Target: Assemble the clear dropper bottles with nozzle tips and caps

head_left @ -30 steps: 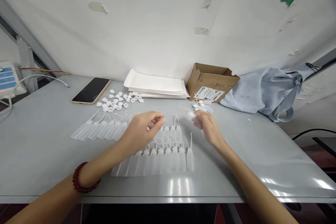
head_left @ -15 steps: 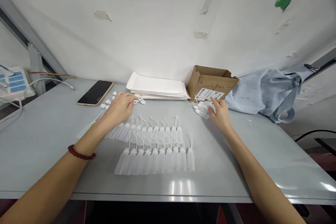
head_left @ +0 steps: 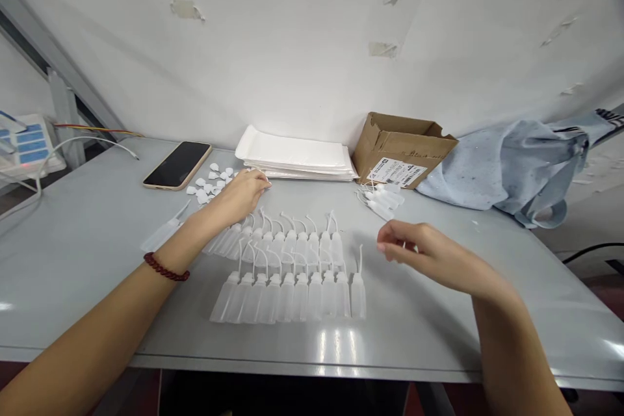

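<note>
My left hand (head_left: pixel 244 194), fingers bent together, rests low over the table beside a scatter of small white caps (head_left: pixel 202 196). A speck of white shows at its fingertips, too small to make out. My right hand (head_left: pixel 429 253) hangs above the table, thumb and fingertips pinched together; nothing sticks out of them. Translucent plastic squeeze bottles lie in two rows, a front row (head_left: pixel 287 299) and a back row (head_left: pixel 302 248), white cords or strips rising from their necks. Several more bottles (head_left: pixel 383 201) lie by the carton. A single bottle (head_left: pixel 163 234) lies left, partly behind my left forearm.
A phone (head_left: pixel 178 166) lies at the back left. White padded envelopes (head_left: pixel 297 151) are stacked against the wall, next to an open cardboard box (head_left: pixel 404 149). Light blue cloth (head_left: pixel 502 166) sits at the right. A white cable (head_left: pixel 88 140) runs across the left corner.
My right hand has drawn back from the bottles by the box, toward me, and its fingers have closed. The left hand has shifted slightly right, uncovering more caps. The view has shifted a little.
</note>
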`<state>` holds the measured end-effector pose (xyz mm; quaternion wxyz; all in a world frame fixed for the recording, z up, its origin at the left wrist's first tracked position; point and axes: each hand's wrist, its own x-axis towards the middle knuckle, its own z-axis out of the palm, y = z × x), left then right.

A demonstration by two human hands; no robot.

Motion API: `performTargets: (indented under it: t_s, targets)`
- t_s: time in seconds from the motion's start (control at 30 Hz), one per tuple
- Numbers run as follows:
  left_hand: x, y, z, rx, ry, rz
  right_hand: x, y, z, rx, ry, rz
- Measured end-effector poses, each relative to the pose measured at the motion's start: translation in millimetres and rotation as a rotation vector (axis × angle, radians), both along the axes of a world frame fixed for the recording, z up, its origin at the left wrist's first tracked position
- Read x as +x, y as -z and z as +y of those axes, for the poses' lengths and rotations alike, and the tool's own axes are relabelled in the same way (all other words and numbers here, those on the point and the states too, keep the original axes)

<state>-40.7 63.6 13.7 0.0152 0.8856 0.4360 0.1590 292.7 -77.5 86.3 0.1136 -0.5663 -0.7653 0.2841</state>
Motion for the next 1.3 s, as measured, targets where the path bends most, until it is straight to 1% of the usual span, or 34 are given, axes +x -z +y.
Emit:
performTargets:
  t_s: [0.1, 0.23, 0.33, 0.47, 0.6, 0.7, 0.77, 0.83, 0.9, 0.93, 1.0, 1.1, 1.2, 1.3]
  targets:
    - [2, 2.8, 2, 0.008, -0.002, 0.008, -10, -1.7, -14, -0.089, -0.073, -0.005]
    - [5, 5.0, 3, 0.005, 0.004, 0.025, -26, 8.0, -25, -0.053, -0.043, -0.177]
    - [6, 3.8, 3, -0.005, 0.003, 0.043, -35, 13.2, -29, -0.056, -0.084, -0.270]
    - [8, 0.8, 1, -0.023, -0.011, 0.066, -42, 13.9, -30, -0.085, -0.152, -0.306]
    - [11, -2.4, -4, -0.033, -0.051, 0.060, -45, 13.2, -31, -0.091, -0.161, -0.325]
    - [13, -9.5, -10, -0.028, -0.119, 0.022, -45, 13.6, -32, -0.099, -0.175, -0.312]
    - [17, -18.4, -19, -0.019, -0.177, -0.019, -43, 13.2, -31, -0.129, -0.175, -0.286]
    - [23, -29.8, -32, -0.009, -0.225, -0.068, -41, 11.0, -28, -0.159, -0.156, -0.240]
    - [32, -41.2, -50, -0.020, -0.245, -0.136, -39, 7.1, -26, -0.170, -0.117, -0.164]
    - [38, -46.0, -60, -0.105, -0.223, -0.247, -38, 4.9, -24, -0.163, -0.095, -0.111]
    - [49, -52.4, -80, -0.257, -0.120, -0.426, -38, 1.3, -22, -0.123, -0.053, 0.007]
    - [63, -53.8, -103, -0.442, 0.011, -0.545, -40, 1.2, -18, -0.052, -0.010, 0.180]
    - [70, -50.3, -115, -0.599, 0.079, -0.638, -43, 7.4, -14, -0.003, 0.010, 0.264]
    - [72, -48.1, -119, -0.725, 0.092, -0.730, -48, 15.3, -12, 0.075, 0.018, 0.250]
